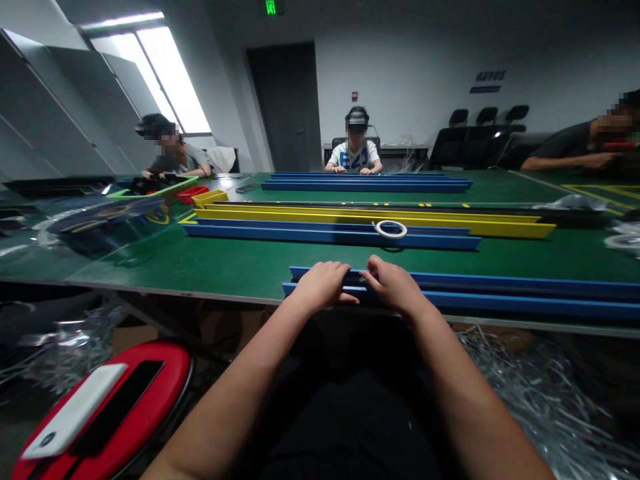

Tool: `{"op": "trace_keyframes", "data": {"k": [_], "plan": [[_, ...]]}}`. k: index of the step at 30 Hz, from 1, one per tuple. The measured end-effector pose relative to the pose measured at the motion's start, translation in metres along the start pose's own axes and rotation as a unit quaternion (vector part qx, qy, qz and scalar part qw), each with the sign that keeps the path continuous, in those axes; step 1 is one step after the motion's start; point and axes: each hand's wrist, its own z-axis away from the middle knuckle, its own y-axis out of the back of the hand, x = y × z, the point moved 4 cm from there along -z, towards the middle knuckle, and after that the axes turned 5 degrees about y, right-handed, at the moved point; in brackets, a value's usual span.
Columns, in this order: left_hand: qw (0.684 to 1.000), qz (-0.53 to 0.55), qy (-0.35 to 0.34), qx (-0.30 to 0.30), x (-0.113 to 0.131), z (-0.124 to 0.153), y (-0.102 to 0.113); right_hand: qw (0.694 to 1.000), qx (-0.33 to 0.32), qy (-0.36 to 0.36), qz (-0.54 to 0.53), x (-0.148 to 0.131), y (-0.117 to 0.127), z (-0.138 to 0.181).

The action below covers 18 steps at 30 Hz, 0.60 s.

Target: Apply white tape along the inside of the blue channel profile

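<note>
A long blue plastic channel lies along the near edge of the table. Over its left part, my left hand curls its fingers across the walls, with the thumb stretched to the right on the near side. Just beside it, my right hand is closed in a pinch above the same channel. A small pale bit shows at the right fingertips, too small to name. Beyond my hands, a thin white ring like a narrow roll of tape rests on another blue channel.
Yellow channels and more blue channels lie farther back on the green table. People sit at the far side, left and right. A red stool holds a white device and a black phone-like slab.
</note>
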Motion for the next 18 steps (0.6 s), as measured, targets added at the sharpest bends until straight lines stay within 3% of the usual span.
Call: {"op": "trace_keyframes", "data": {"k": [4,8,18], "plan": [[1.0,0.014,0.0,-0.003,-0.006,0.007,0.002,0.998,0.014,0.026,-0.059,0.001,0.005,0.002],[1.0,0.022,0.019,-0.007,-0.024,0.023,0.007,0.998,0.021,0.056,-0.025,-0.002,0.01,0.004],[0.996,0.022,0.077,-0.048,-0.119,0.075,0.025,0.991,0.046,0.09,-0.083,-0.007,0.005,0.004]]}}
